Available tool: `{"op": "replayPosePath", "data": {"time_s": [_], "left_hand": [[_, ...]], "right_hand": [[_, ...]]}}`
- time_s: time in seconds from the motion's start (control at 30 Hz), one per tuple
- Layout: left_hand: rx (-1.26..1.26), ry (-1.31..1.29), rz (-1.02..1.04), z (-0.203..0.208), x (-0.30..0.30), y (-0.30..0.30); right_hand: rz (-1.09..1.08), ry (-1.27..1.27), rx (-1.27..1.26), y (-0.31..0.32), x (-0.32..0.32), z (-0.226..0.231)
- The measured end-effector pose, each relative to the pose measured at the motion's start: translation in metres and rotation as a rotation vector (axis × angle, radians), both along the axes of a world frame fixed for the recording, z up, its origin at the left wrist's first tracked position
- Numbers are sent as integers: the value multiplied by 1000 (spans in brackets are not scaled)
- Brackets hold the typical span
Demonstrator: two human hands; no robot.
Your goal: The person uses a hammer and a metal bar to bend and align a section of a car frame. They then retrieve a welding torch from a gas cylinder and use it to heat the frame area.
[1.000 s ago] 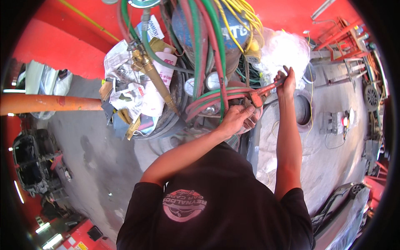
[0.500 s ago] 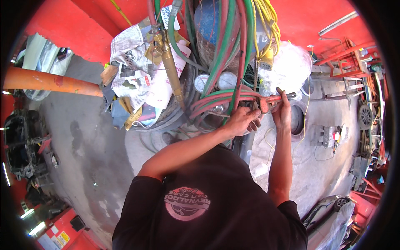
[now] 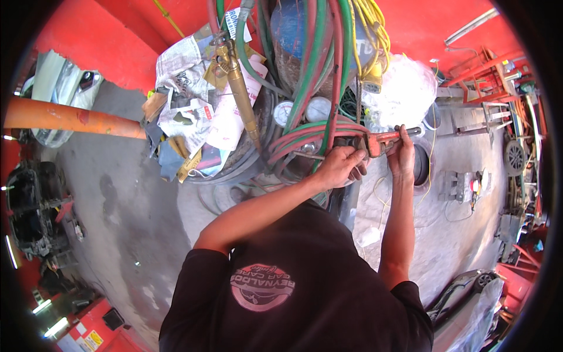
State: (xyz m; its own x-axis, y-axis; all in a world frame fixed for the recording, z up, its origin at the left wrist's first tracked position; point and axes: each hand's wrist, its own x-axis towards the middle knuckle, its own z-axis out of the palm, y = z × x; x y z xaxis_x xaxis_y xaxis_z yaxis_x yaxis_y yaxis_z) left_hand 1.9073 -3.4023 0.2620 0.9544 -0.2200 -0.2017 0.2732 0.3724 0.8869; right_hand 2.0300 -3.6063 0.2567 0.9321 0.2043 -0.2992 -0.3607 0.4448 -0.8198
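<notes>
An orange-red pipe wrench (image 3: 381,138) lies nearly level in front of me, its head beside the gas cylinder's lower fittings. My right hand (image 3: 402,155) is closed round the far end of its handle. My left hand (image 3: 343,167) has curled fingers, with the thumb against the wrench's head; part of that grip is hidden. Red and green hoses (image 3: 314,132) loop down just beyond my left hand. Two round gauges (image 3: 317,110) sit among these hoses, and a blue cylinder (image 3: 290,38) stands behind them. What the wrench jaws bite on is hard to see.
A brass torch (image 3: 239,88) leans over a drum topped with newspaper (image 3: 185,70) at the left. Yellow cable (image 3: 381,35) hangs beside a white plastic bag (image 3: 404,94). A tire (image 3: 421,167) stands right of my hands. An orange post (image 3: 76,117) crosses the far left.
The wrench's handle end and my right hand have shifted slightly to the right. My left hand stays close to the wrench head.
</notes>
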Motion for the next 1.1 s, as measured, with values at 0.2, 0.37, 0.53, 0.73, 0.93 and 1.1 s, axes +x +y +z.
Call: {"op": "replayPosePath", "data": {"time_s": [0.2,0.37,0.53,0.73,0.93,1.1], "left_hand": [[10,8,23,15,-10,-4],[-31,119,73,20,-23,0],[30,76,127,13,-26,-2],[110,-41,181,21,-28,-1],[155,-74,228,13,-22,-3],[343,-179,293,11,-18,-3]], "right_hand": [[-7,-29,22,-6,-21,14],[-48,5,118,-4,-68,26],[-152,45,226,-4,-111,21],[-283,104,243,10,-141,17],[-230,69,301,37,-178,16],[-158,116,354,54,-205,6]]}}
